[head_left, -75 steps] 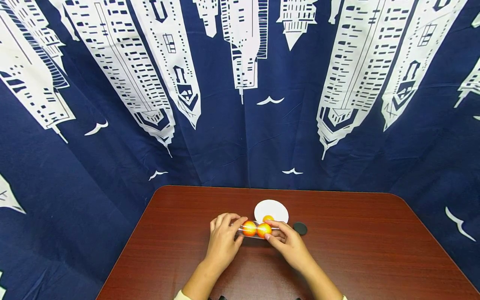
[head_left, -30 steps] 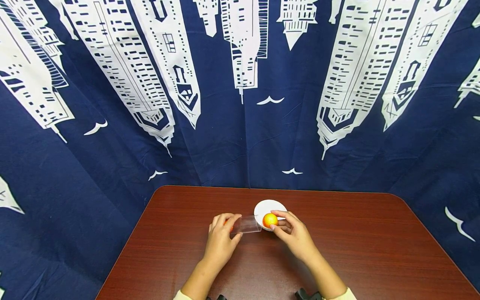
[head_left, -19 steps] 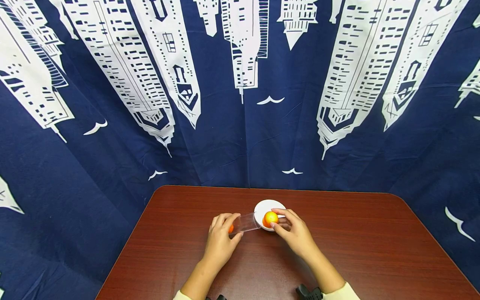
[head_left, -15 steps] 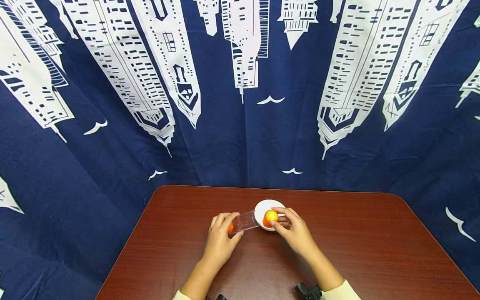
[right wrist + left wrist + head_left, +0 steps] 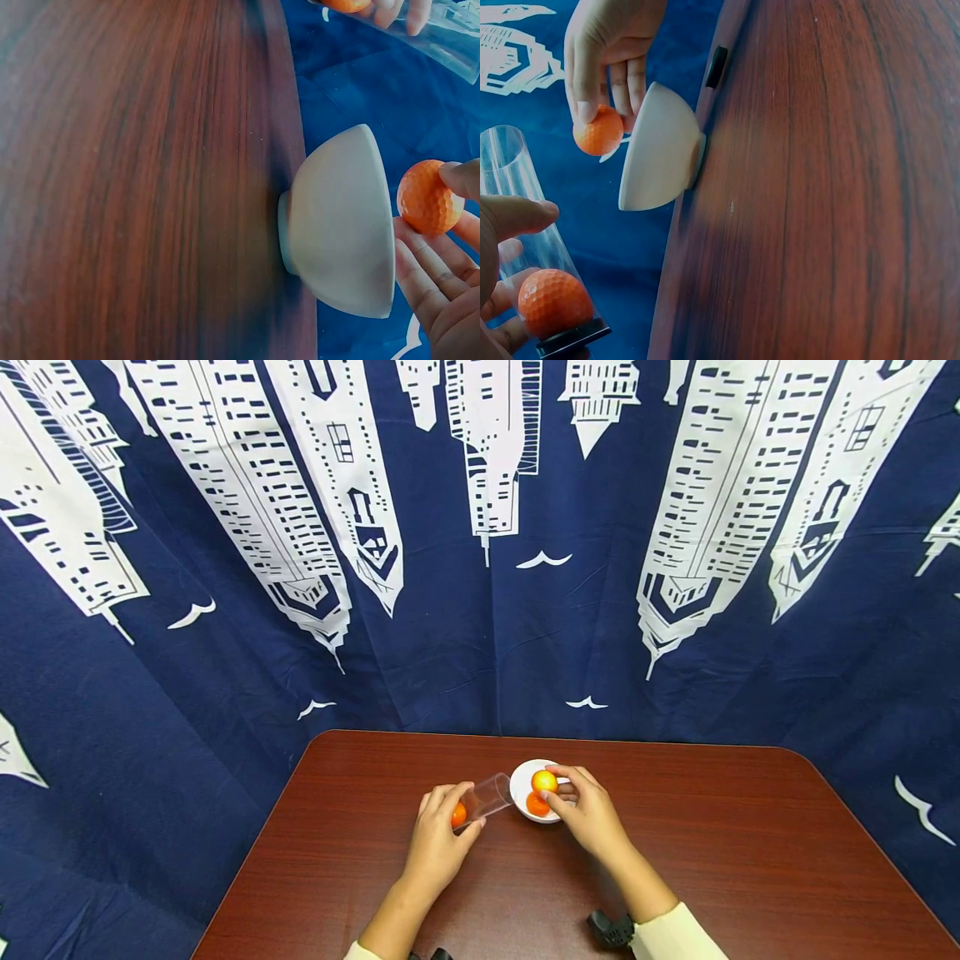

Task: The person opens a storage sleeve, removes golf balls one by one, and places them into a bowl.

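My left hand [image 5: 437, 847] grips a clear tube [image 5: 491, 795], tilted with its open end up toward the bowl. At the tube's lower end, over a black cap [image 5: 574, 339], sits an orange golf ball [image 5: 555, 304]. My right hand [image 5: 597, 820] pinches a second orange golf ball [image 5: 429, 196] between thumb and fingers, just above the rim of a white bowl [image 5: 341, 225]. Inside the bowl lies another orange golf ball [image 5: 537, 805], visible only in the head view.
A black disc-shaped lid [image 5: 716, 67] lies on the brown wooden table [image 5: 712, 852] beyond the bowl; my right hand hides it in the head view. Behind the table hangs a blue cloth [image 5: 450, 652] printed with white buildings.
My right hand has drawn one golf ball out of the tube, which held two side by side, and raised it over the bowl. The tube has gone from level to tilted, open end up.
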{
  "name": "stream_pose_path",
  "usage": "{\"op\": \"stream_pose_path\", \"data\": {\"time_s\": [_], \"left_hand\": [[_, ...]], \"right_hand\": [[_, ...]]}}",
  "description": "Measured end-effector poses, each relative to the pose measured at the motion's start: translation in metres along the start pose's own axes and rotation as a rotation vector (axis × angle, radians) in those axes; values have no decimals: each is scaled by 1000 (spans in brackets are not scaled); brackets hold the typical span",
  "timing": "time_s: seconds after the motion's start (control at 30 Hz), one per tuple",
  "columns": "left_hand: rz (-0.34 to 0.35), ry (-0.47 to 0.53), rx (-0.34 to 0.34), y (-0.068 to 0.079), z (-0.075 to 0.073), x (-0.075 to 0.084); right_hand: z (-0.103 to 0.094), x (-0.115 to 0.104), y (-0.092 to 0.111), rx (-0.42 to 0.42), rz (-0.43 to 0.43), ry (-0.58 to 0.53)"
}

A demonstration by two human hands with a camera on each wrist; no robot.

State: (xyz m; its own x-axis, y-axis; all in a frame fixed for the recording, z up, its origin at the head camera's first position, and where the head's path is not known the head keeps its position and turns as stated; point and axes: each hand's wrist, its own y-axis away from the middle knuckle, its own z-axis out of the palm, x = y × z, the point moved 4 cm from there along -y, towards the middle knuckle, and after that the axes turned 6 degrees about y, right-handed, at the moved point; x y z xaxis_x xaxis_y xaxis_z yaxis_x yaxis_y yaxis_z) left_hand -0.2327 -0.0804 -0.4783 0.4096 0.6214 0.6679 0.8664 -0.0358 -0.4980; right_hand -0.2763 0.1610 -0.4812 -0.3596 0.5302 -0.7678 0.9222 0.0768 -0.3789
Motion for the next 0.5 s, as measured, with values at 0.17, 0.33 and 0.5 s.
{"op": "stream_pose_path", "data": {"time_s": [0.17,0.33,0.5], "left_hand": [[-4,2,0,0,0,-2],[-2,1,0,0,1,-3],[-4,-3,-4,1,2,-4]], "right_hand": [[4,2,-4,-3,10,-4],[8,1,-7,-24,5,31],[11,0,-9,-44,-20,57]]}}
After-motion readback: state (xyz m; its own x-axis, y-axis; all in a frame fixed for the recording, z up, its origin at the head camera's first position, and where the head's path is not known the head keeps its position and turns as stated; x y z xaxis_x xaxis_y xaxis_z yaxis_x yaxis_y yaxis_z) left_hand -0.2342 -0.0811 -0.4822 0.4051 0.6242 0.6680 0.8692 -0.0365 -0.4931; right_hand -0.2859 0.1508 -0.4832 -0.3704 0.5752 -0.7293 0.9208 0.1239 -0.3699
